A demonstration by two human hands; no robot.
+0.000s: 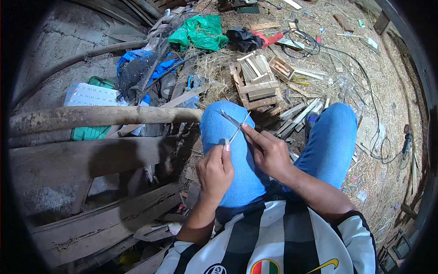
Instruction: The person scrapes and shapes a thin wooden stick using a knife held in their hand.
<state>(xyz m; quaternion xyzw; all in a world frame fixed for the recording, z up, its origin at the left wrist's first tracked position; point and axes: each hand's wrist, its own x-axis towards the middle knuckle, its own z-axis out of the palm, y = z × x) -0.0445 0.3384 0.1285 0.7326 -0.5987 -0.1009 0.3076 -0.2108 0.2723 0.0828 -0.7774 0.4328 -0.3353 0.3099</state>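
Above my left thigh, my left hand pinches the lower end of a thin pale stick, its thumb pointing up. The stick slants up and to the right. My right hand is closed on a knife, the handle hidden in the fingers. The knife's blade points up and to the left and crosses the stick, with the index finger stretched along it. I cannot tell whether the edge bites into the stick.
Ahead lie a small slatted wooden crate, loose wood strips, yellow-handled pliers and a red power tool with a black cable. A green plastic bag sits beyond. A wooden pole and boards run along my left.
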